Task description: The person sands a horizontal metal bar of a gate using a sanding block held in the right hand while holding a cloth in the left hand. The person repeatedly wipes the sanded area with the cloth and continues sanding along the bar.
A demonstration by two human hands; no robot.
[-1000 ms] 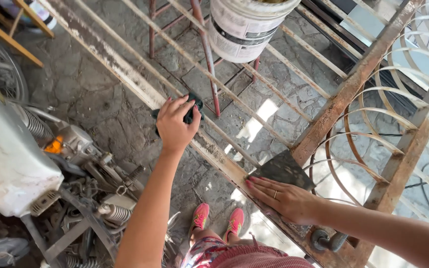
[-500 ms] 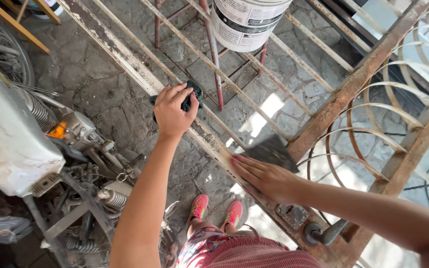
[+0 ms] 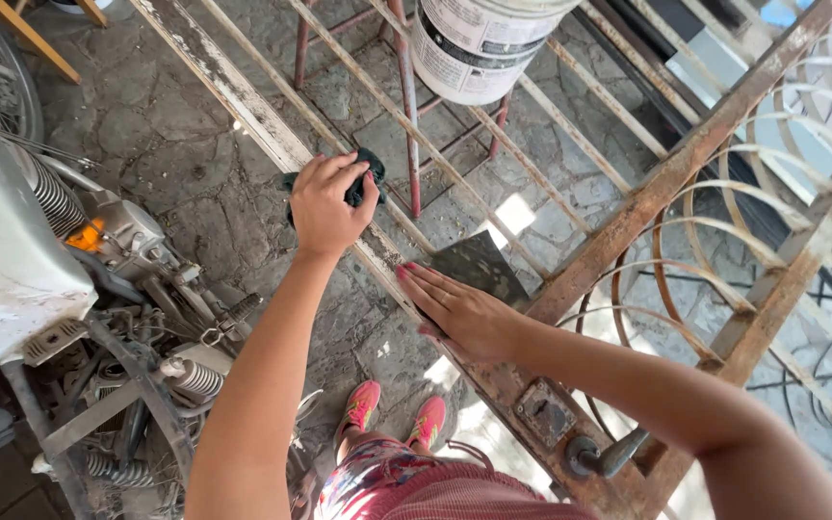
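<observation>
A rusty metal gate frame (image 3: 628, 207) with thin bars and curved scrollwork lies flat in front of me. My left hand (image 3: 327, 204) presses a dark green scouring pad (image 3: 366, 171) onto the frame's long flaking rail (image 3: 243, 96). My right hand (image 3: 459, 310) rests flat, fingers apart, on the same rail, over the edge of a dark sheet of sandpaper (image 3: 479, 265) that lies on the frame. A lock plate (image 3: 543, 412) and a lever handle (image 3: 601, 455) sit on the rail nearer to me.
A white bucket (image 3: 479, 43) stands on a red metal stool (image 3: 406, 106) under the bars. A motorcycle (image 3: 40, 279) with springs and engine parts crowds the left side. My pink shoes (image 3: 392, 409) stand on the cracked stone floor (image 3: 175, 164) below.
My left hand with the pad has slid a little along the rail towards me. My right hand stays flat on the sandpaper. The camera has shifted slightly.
</observation>
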